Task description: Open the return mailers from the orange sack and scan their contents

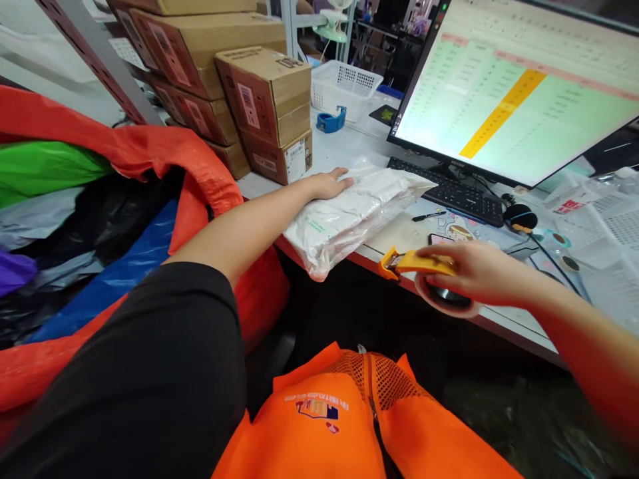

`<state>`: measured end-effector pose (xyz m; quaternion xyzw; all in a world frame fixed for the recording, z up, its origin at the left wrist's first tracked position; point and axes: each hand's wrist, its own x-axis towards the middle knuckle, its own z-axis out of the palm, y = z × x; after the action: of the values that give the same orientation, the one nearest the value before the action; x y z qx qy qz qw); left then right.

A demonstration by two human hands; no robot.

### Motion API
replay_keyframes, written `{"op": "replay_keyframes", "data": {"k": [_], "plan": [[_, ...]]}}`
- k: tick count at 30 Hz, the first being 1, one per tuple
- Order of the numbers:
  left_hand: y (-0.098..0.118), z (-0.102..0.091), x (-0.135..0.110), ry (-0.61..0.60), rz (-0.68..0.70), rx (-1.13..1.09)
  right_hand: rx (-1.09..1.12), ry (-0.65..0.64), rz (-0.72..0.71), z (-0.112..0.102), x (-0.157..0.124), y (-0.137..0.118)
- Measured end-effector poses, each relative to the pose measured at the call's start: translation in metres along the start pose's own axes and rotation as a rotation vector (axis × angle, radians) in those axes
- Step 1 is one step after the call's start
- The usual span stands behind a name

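A white plastic-wrapped parcel (357, 206) lies at the table's front edge, one corner sticking out over it. My left hand (330, 184) rests on its left side, fingers laid out across the wrap and not closed around it. In my right hand (479, 266) is a yellow tape dispenser (426, 261), with the fingers wrapped around its body. The tape roll (446, 305) hangs below the grip, slightly blurred. The dispenser's orange cutting head points left toward the parcel and is apart from it.
Stacked cardboard boxes (267, 93) stand behind the parcel on the left. A monitor (514, 93) and keyboard (449, 193) are at the back right. A white basket (344, 86) and blue tape dispenser (331, 120) sit beyond. To the left is a red sack (200, 163) of bags.
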<state>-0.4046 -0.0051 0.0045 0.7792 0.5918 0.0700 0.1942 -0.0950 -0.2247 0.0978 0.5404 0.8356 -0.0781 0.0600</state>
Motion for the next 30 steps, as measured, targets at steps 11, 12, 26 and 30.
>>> {"op": "replay_keyframes", "data": {"k": [11, 12, 26, 30], "plan": [[0.022, 0.013, -0.016, 0.041, -0.025, 0.062, 0.413, 0.498, 0.277, 0.041, -0.099, 0.072], [0.024, 0.015, -0.017, 0.040, -0.036, 0.060, 0.425, 0.519, 0.269, 0.045, -0.098, 0.073], [0.139, 0.057, -0.118, 0.121, -0.064, 0.381, 0.576, 0.599, 0.179, 0.096, -0.114, 0.103], [0.152, 0.090, -0.113, 0.159, -0.202, 0.464, 0.622, 0.590, 0.131, 0.108, -0.113, 0.108]]}}
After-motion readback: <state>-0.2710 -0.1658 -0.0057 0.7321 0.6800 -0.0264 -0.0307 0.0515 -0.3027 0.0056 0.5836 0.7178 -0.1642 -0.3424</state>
